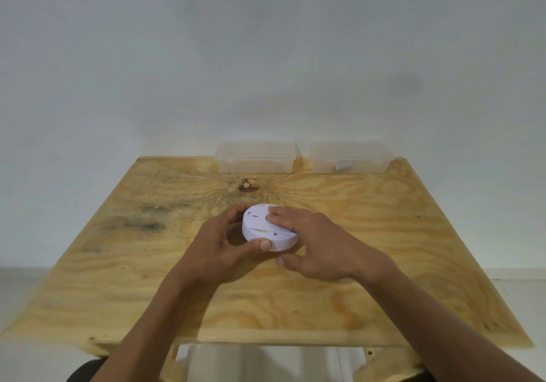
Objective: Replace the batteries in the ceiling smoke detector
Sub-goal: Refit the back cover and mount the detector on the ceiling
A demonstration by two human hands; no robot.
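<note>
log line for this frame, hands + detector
left hand: grips smoke detector rim | right hand: fingers on its top | on table

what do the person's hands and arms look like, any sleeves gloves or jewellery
Both arms are bare as far up as the picture shows: no sleeve edge shows on either forearm. The left hand and right hand wear no gloves, and no rings, watch or wristbands show. Visible nails look short and unpainted. No marks or tattoos show, though the picture is a bit soft.
</note>
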